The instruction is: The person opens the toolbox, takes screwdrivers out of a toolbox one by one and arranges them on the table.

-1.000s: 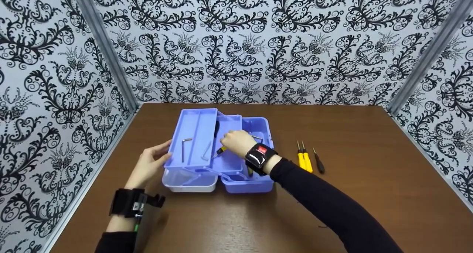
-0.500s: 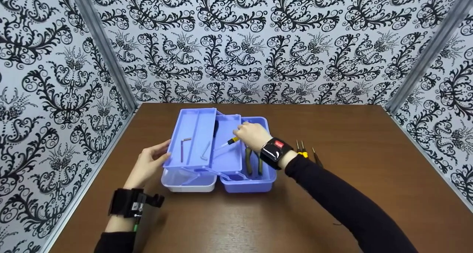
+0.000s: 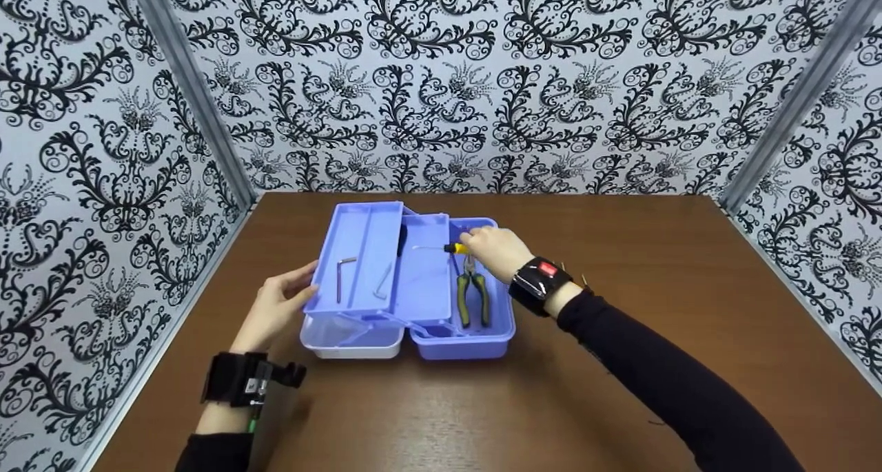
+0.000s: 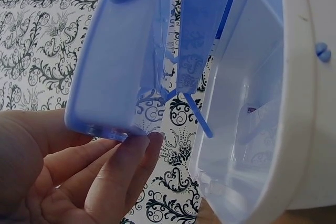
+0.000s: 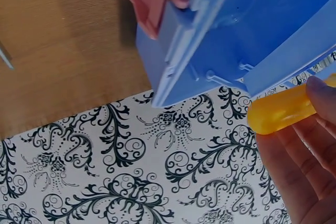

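I see the yellow-handled screwdriver (image 3: 441, 248) pinched at its handle end in my right hand (image 3: 497, 250), its shaft lying level over the blue toolbox (image 3: 475, 339), just above the pliers (image 3: 473, 294). My left hand (image 3: 274, 308), fingers straight, touches the raised tray (image 3: 358, 255) at its left edge.

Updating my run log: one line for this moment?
left hand: touches tray | right hand: holds screwdriver over toolbox

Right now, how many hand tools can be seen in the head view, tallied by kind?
Hex keys: 2, lying in the raised tray.
Pliers: 1, in the toolbox.
Screwdrivers: 1, held by the right hand.
Total: 4. Anything behind the right forearm is hidden.
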Demonstrator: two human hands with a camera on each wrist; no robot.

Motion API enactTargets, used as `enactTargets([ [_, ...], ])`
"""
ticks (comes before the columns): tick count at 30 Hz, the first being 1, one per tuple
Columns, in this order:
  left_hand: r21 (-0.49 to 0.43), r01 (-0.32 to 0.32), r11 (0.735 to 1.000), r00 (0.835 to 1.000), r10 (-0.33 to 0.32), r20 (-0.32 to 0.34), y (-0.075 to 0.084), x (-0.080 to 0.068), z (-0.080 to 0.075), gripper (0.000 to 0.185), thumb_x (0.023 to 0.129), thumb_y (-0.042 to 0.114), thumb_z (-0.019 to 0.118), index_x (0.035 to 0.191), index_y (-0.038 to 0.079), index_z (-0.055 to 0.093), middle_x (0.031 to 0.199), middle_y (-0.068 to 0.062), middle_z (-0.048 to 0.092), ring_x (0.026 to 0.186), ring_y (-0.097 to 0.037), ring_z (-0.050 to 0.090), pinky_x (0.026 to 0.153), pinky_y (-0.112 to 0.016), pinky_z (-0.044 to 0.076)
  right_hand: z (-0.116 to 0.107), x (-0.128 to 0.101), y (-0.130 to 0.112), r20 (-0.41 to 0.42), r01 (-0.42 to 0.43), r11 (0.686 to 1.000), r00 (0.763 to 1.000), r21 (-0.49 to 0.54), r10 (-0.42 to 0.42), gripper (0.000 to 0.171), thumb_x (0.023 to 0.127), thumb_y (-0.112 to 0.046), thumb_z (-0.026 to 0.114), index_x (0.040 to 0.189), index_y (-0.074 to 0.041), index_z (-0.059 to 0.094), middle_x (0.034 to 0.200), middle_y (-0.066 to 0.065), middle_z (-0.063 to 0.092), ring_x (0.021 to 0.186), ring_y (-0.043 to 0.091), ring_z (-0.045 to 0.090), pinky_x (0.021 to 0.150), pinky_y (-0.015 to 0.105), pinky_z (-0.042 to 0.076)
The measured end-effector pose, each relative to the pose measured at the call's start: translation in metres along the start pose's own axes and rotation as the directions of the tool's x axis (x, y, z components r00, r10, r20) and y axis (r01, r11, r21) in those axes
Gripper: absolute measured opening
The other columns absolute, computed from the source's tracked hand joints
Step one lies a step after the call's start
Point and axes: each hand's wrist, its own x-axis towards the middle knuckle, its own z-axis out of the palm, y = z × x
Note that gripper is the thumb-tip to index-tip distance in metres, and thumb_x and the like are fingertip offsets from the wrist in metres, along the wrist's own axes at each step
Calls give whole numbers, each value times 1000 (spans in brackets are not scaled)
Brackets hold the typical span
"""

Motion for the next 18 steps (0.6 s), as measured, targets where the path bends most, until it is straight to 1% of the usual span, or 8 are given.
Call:
enactTargets([
  [4,8,9,1000,1000,-9,4,1,0,0,49,98,6,58,145,0,45,133,-27,59,112,-38,66,89,-20,56,-3,-7,8,-15,-55,996,998,69,56,6,89,3,62,94,1,64,89,18,70,80,34,68,69,47,60],
  [8,9,4,1000,1000,-4,1,1,-1,0,48,98,6,58,144,-1,46,133,-28,59,113,-38,65,88,-18,55,-3,-14,19,-48,-125,979,990,159,134,5,88,0,66,92,1,63,87,17,68,80,35,67,71,47,59],
  [13,6,-11,1000,1000,11,-5,1,0,0,46,98,5,57,143,-2,48,132,-28,60,113,-38,65,85,-13,54,-4,-22,35,-66,-203,935,971,290,232,6,86,-2,70,87,2,65,84,17,65,79,37,65,72,49,56],
  [16,15,-6,1000,1000,6,-7,2,-1,0,47,98,6,58,143,-1,47,132,-28,60,113,-38,65,85,-14,54,-4,-30,46,-63,-227,912,963,341,263,8,83,0,72,84,3,65,80,17,65,77,36,63,71,49,54],
  [18,25,-3,1000,1000,4,-8,2,-1,0,47,98,7,58,144,-1,47,132,-27,60,112,-37,66,85,-15,55,-3,-37,54,-54,-246,899,958,362,283,10,80,1,74,85,4,66,79,17,66,75,35,63,71,49,55],
])
